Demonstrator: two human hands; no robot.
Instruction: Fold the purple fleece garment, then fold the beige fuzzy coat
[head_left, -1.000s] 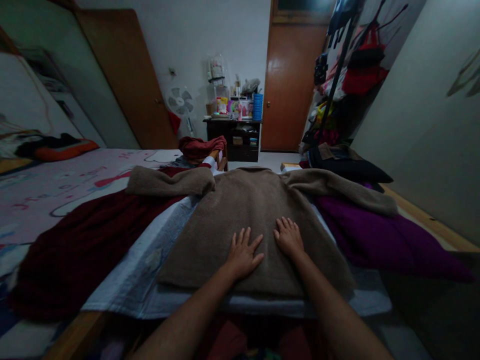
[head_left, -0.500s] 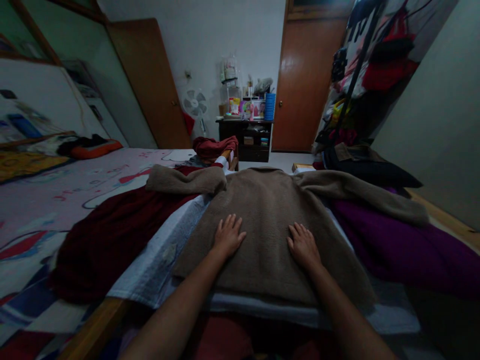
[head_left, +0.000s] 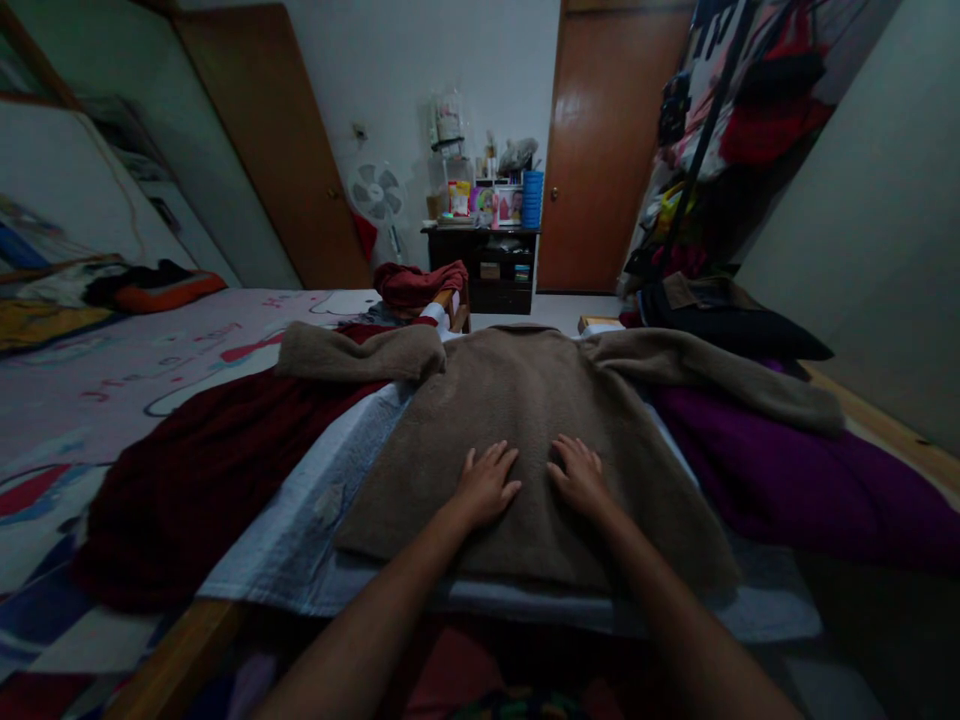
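Note:
A brown fuzzy coat lies spread out with its collar at the far end and its sleeves stretched to both sides. My left hand rests flat on the lower middle of it, fingers spread. Just to the right, my right hand also lies palm down on the fabric with fingers apart. A narrow strip of coat shows between the two hands. Under the coat, a pale blue cloth sticks out at the left and along the near edge.
Dark red fabric is heaped at the left, beside a patterned bedspread. Purple fabric lies under the right sleeve, with a black folded garment behind. Farther back stand a fan, a dark cabinet and a door.
Both hands have slid inward over the coat, left hand to the right and right hand to the left, so they are closer together. The camera view has shifted slightly.

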